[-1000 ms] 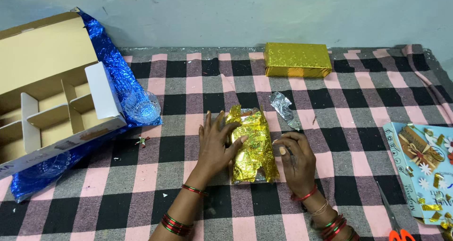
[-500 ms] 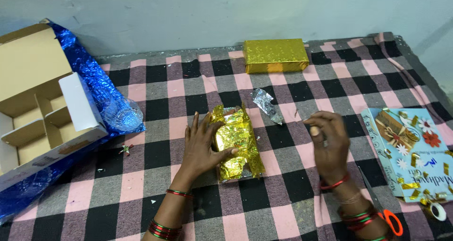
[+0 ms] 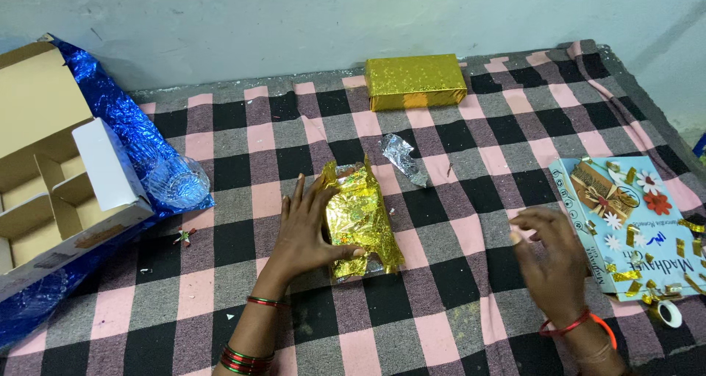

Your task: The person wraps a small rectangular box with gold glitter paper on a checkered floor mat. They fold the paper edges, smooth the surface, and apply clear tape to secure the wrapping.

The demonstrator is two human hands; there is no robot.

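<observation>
My left hand (image 3: 307,226) lies flat against the left side of a small parcel half wrapped in crinkled gold foil (image 3: 359,219), thumb pressing on its near end. My right hand (image 3: 550,260) hovers to the right of the parcel, fingers loosely curled and blurred, holding nothing, close to a light blue card (image 3: 631,225) covered with paper flowers and gold scraps. A torn piece of silver foil (image 3: 404,159) lies just beyond the parcel.
A finished gold-wrapped box (image 3: 415,81) sits at the far edge of the checked cloth (image 3: 456,126). An open cardboard box with dividers (image 3: 51,185) rests on blue foil (image 3: 125,118) at left, a clear glass bowl (image 3: 178,182) beside it. A tape roll (image 3: 669,313) lies at lower right.
My right hand left the gold parcel and swung right and nearer, toward the blue card. My left hand stayed on the parcel. The view shifted, so everything slid left.
</observation>
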